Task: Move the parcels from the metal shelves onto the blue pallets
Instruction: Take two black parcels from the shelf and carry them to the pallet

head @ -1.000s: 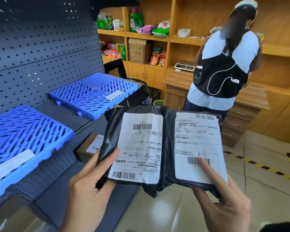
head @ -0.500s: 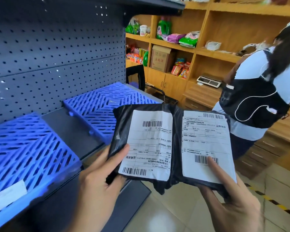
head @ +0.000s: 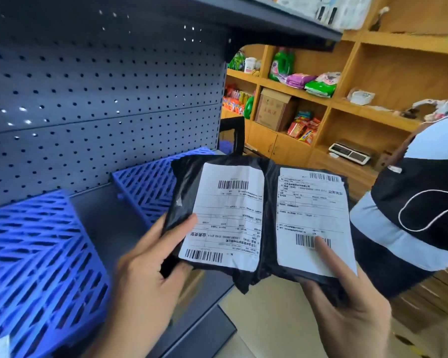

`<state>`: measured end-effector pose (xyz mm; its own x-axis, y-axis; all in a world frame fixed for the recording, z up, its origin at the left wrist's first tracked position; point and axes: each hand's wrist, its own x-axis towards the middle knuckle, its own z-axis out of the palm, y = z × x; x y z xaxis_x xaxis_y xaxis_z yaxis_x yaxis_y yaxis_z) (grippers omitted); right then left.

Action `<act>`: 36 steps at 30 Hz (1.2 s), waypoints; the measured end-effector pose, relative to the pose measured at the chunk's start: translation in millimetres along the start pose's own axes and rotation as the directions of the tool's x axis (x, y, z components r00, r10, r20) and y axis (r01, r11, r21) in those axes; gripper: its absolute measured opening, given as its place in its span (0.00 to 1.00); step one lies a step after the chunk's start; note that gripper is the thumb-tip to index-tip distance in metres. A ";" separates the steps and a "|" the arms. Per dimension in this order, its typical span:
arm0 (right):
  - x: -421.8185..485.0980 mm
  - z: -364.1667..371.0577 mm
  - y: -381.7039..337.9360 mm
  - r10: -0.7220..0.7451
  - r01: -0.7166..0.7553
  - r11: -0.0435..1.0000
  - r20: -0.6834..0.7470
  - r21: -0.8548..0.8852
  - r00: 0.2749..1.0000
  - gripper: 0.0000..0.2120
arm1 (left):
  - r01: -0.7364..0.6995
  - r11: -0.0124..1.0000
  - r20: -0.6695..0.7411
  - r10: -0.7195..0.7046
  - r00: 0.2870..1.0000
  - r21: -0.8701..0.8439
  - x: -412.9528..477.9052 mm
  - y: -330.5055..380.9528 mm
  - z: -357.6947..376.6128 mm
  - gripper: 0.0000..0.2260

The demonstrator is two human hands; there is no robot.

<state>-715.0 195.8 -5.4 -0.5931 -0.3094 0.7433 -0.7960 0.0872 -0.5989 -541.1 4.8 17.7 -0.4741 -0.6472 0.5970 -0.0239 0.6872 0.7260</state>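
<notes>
My left hand [head: 150, 275] and right hand [head: 347, 301] each clasp a black parcel [head: 189, 202], its neighbour [head: 269, 192] alongside, labels up for reading, raised just before the far blue pallet [head: 142, 182], not yet set down.

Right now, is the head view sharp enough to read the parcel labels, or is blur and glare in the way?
Head view: barcodes on the left parcel and right parcel show, fine print too soft to read; near blue pallet motion-smeared; wide-angle bends the metal shelf; no glare on labels.
</notes>
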 end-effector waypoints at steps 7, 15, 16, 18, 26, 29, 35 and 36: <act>25.1 45.0 28.4 0.014 -0.019 0.996 0.060 0.083 0.998 0.25 | 0.100 0.994 -0.045 -0.098 0.994 0.043 20.4 -18.5 -7.4 0.38; 68.9 94.4 68.5 -0.002 -0.062 0.949 0.203 0.309 0.979 0.28 | 0.247 0.957 -0.181 -0.219 0.959 0.154 43.5 -26.6 11.7 0.36; 76.4 100.1 73.6 -0.006 -0.067 0.943 0.218 0.327 0.976 0.28 | 0.260 0.951 -0.200 -0.225 0.954 0.168 47.7 -25.3 15.6 0.36; 94.4 110.1 83.7 -0.031 -0.062 0.931 0.246 0.360 0.969 0.29 | 0.286 0.939 -0.235 -0.239 0.942 0.189 56.7 -22.4 24.6 0.34; 147.5 135.7 126.9 -0.106 -0.047 0.916 0.353 0.399 0.930 0.28 | 0.361 0.907 -0.354 -0.271 0.895 0.218 86.4 -25.5 58.0 0.37; 160.3 145.9 137.7 -0.116 -0.058 0.917 0.402 0.396 0.908 0.31 | 0.380 0.892 -0.359 -0.282 0.890 0.243 94.6 -29.7 63.0 0.38; 191.3 162.7 150.9 -0.159 -0.111 0.889 0.526 0.444 0.836 0.30 | 0.460 0.847 -0.354 -0.357 0.864 0.267 101.7 -35.1 65.3 0.35; 193.9 164.9 152.7 -0.168 -0.107 0.892 0.541 0.440 0.824 0.30 | 0.461 0.844 -0.351 -0.358 0.865 0.275 101.7 -36.2 65.2 0.35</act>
<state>-931.7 -7.0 -1.8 -0.2898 -0.7820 0.5518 -0.5936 -0.3054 -0.7446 -645.8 -64.4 29.8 -0.0929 -0.9219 0.3761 -0.4803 0.3723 0.7942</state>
